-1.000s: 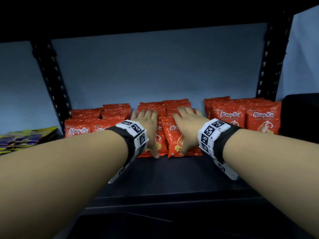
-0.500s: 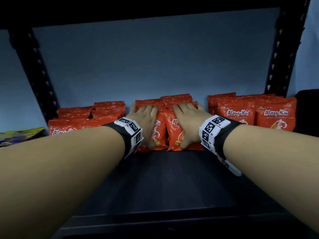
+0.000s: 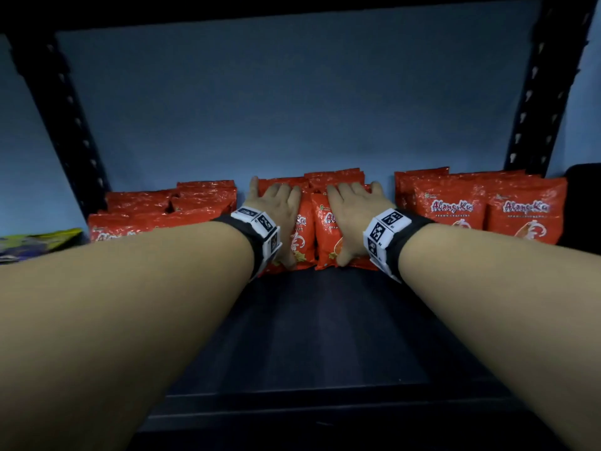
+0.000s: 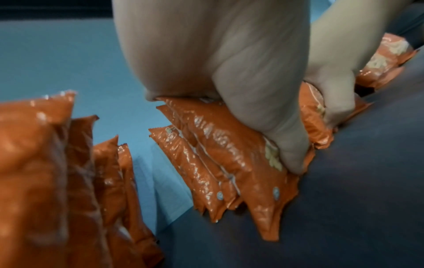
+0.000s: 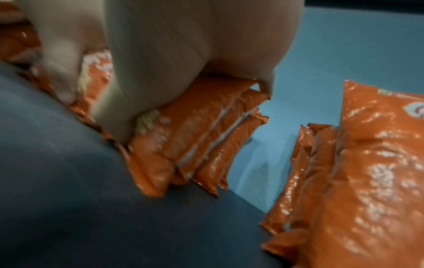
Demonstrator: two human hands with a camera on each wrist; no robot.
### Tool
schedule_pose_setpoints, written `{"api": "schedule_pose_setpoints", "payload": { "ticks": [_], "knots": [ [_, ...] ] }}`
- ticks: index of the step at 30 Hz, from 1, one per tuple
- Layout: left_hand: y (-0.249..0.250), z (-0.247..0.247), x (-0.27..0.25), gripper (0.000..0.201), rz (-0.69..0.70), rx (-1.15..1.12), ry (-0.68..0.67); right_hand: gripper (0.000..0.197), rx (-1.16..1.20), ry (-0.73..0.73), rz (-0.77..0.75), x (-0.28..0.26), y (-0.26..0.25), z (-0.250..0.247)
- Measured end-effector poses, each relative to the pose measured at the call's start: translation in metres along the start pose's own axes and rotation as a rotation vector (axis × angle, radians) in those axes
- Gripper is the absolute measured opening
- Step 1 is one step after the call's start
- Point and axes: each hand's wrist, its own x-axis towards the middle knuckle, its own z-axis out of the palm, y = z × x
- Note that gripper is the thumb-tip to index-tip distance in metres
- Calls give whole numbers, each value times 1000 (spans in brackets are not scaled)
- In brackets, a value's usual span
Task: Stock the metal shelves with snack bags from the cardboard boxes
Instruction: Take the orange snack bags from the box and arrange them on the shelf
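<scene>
Red snack bags stand in rows at the back of the dark metal shelf (image 3: 325,336). My left hand (image 3: 276,203) lies flat, fingers straight, against the front bag of the middle-left stack (image 3: 300,236). My right hand (image 3: 354,203) presses the same way on the middle-right stack (image 3: 327,236). In the left wrist view my palm (image 4: 229,72) covers the leaning bags (image 4: 229,154), with the thumb down at their base. In the right wrist view my right hand (image 5: 172,54) rests on its leaning stack (image 5: 195,136). Neither hand curls round a bag.
More red bags stand to the left (image 3: 162,209) and right (image 3: 487,209). Black uprights (image 3: 61,125) frame the bay before a blue wall. Yellow-purple bags (image 3: 35,242) lie far left, and a dark object (image 3: 582,203) sits far right. The shelf's front half is bare.
Both hands have pushed the two middle stacks back toward the wall, and the bags stand more upright. The view has moved closer to the shelf.
</scene>
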Motion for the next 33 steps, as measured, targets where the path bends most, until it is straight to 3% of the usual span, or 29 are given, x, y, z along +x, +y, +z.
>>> {"api": "schedule_pose_setpoints", "payload": {
  "ticks": [8, 15, 22, 29, 31, 33],
  "knots": [
    [0, -13, -22, 175, -38, 7, -22, 180, 72, -4, 33, -15, 1, -12],
    [-24, -28, -49, 172, -50, -114, -24, 176, 108, 15, 39, -28, -15, -33],
    [-105, -15, -100, 157, -100, -208, -30, 152, 177, 65, -71, -30, -69, -66],
    [-177, 27, -147, 125, -127, -287, -11, 74, 262, 187, -240, -20, -146, -100],
    [-190, 39, -155, 125, -153, -308, -45, 68, 282, 240, -289, -14, -166, -109],
    [-199, 50, -160, 135, -169, -292, -82, 78, 265, 236, -329, -7, -184, -114]
  ]
}}
